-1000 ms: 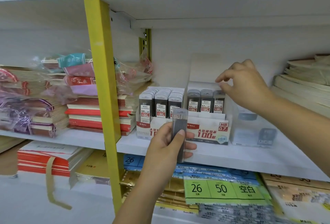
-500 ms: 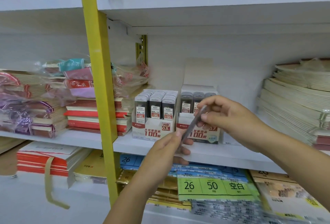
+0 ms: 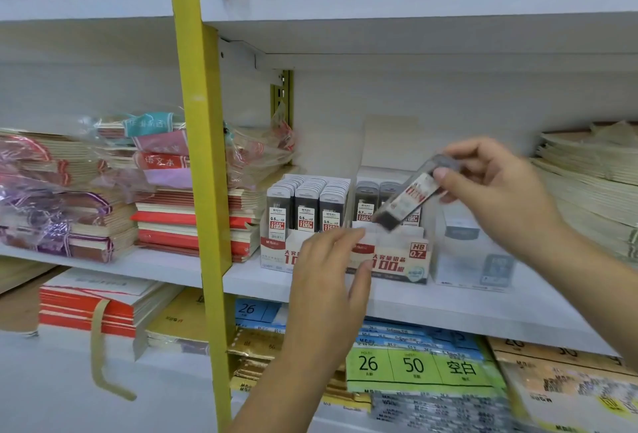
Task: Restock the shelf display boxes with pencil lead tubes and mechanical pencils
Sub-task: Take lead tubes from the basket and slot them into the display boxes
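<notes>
Right hand: the right hand comes in from the right, forearm sloping down to the lower right edge, fingers curled and pinching a pencil lead tube by its upper end, thumb on the near face.
Pencil lead tube: dark with a white and red label, tilted with its lower end down-left, held just above the front row of the HB 0.7 display box; blur makes it hard to say whether its tip touches the tubes there.
Left hand: the left hand rises from the bottom centre, back toward the camera, fingers loosely spread and holding nothing, in front of the seam between the two boxes.
0.5 display box: the 0.5 display box stands touching the left side of the 0.7 one, three full rows of tubes.
Shelf: both boxes sit on the white shelf, right of the yellow upright.
Clear box: a clear box stands just right of the 0.7 box.
Notebooks: notebook stacks lie to the far left.
</notes>
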